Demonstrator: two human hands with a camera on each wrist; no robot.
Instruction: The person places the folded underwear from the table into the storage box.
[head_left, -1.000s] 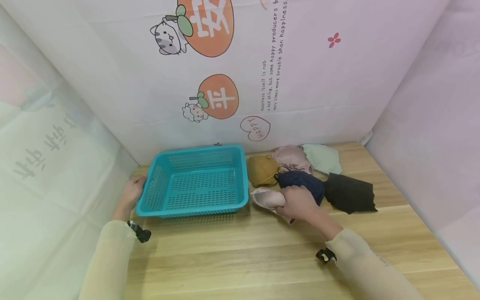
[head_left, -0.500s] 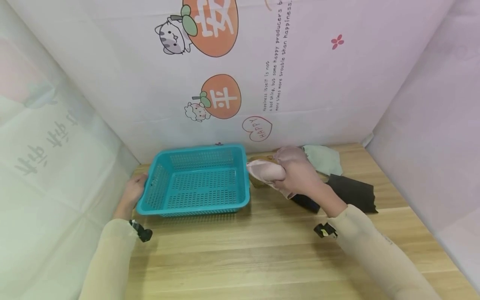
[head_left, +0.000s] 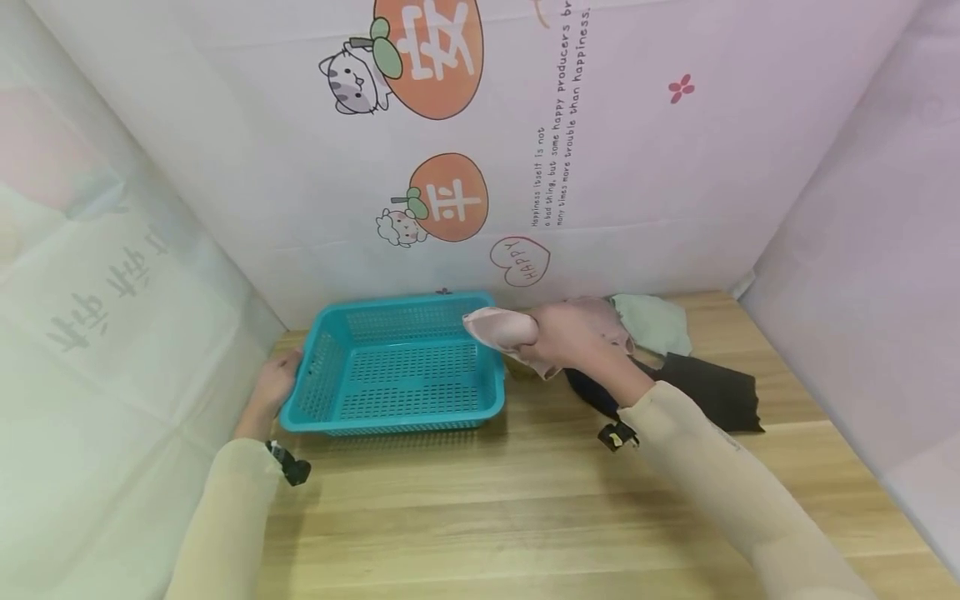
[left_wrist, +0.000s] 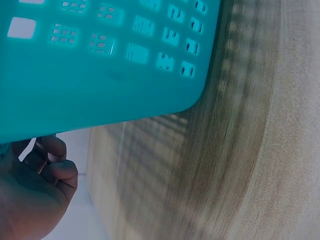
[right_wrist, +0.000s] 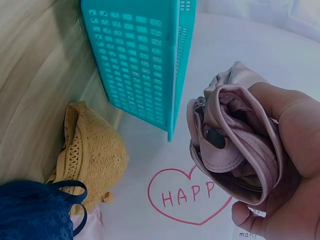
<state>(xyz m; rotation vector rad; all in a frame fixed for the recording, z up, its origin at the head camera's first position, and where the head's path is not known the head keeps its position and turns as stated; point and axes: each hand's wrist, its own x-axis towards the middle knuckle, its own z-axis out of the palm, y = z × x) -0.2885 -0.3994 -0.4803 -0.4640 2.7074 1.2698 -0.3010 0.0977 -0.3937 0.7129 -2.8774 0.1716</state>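
Observation:
My right hand [head_left: 573,337] grips a folded pinkish-beige bra [head_left: 504,329], raised over the right rim of a turquoise plastic basket [head_left: 405,423]. In the right wrist view, fingers and thumb wrap the folded bra [right_wrist: 235,140], its layers bunched together. My left hand [head_left: 276,383] holds the basket's left rim; the left wrist view has its curled fingers [left_wrist: 57,172] at the rim, some hidden behind it. Nothing lies inside the basket. Beside it, a mustard lace bra [right_wrist: 97,155] and a navy bra [right_wrist: 35,210] are partly covered by my right arm in the head view.
Further right on the wooden table [head_left: 450,517] lie a mauve bra [head_left: 611,321], a pale green folded garment [head_left: 652,325] and a black piece of fabric [head_left: 712,392]. A printed white sheet [head_left: 615,167] hangs behind the table, with plain cloth on both sides.
My right hand has lifted the pinkish-beige bra from beside the navy one and carried it up and left to the basket's right rim. The left hand stays on the basket.

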